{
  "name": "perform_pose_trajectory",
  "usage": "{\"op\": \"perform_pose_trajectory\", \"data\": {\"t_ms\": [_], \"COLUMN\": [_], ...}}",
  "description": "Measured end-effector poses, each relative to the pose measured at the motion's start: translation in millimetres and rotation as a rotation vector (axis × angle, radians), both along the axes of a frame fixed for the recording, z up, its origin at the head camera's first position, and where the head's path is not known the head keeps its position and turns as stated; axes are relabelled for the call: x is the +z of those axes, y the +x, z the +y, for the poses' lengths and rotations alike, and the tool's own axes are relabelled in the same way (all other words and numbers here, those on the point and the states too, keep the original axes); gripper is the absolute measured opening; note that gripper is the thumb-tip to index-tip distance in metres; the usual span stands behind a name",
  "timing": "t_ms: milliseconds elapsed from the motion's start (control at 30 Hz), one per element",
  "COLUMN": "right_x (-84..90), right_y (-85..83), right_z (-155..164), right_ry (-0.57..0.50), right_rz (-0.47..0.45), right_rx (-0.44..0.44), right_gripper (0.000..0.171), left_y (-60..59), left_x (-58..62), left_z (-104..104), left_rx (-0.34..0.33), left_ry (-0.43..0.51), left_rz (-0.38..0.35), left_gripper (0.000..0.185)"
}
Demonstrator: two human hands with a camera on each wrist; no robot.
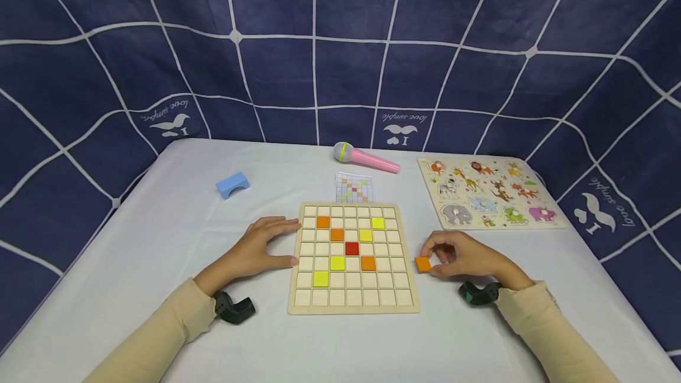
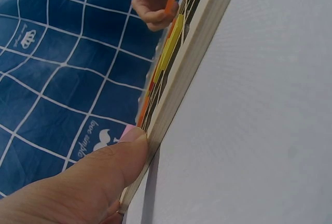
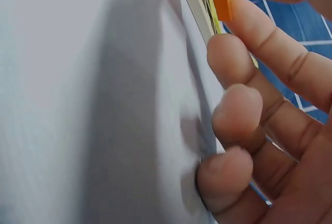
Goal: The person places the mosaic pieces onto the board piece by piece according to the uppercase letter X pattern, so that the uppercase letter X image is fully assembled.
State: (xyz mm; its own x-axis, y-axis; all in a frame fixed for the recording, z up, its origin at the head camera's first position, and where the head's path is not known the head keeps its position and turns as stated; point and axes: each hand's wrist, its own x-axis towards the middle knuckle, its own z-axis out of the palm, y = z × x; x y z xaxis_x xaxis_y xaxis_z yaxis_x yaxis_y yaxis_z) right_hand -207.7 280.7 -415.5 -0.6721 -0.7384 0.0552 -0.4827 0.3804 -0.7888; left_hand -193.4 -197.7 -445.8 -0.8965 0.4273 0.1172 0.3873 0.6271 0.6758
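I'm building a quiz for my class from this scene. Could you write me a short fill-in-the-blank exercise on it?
1. The right hand pinches a small square ____ tile.
2. The left hand rests against the ____ edge of the wooden grid board.
3. The board's single ____ tile lies at its centre.

Missing words: orange; left; red

board (image 1: 353, 306) between hands, microphone (image 1: 367, 158) behind

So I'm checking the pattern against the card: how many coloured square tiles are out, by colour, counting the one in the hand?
Orange square tiles: 4, three on the wooden grid board, one pinched by the right hand
Yellow square tiles: 4
Red square tile: 1
Total: 9
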Motion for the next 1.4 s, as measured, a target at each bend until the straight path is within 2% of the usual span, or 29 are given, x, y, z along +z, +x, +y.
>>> {"op": "perform_pose_trajectory", "data": {"t_ms": [467,833,1400], "right_x": [1.6,8.7,8.9], "right_y": [15.8,20.7,20.9], "right_z": [-28.6,-45.9,-66.3], "right_ry": [0.026,0.076,0.098], "right_rz": [0.019,0.013,0.02], "right_rx": [-0.035,-0.044,0.017], "right_gripper": [0.024,0.025,0.022], "left_y": [0.5,0.0,-1.2], "left_x": [-2.0,-1.9,-0.9], "left_z": [-0.2,-0.5,-0.7], "left_rx": [0.002,-0.003,-0.005], "left_ry": [0.004,0.002,0.007], "left_rz": [-0.003,0.003,-0.003], "left_gripper": [0.075,0.075,0.076]}}
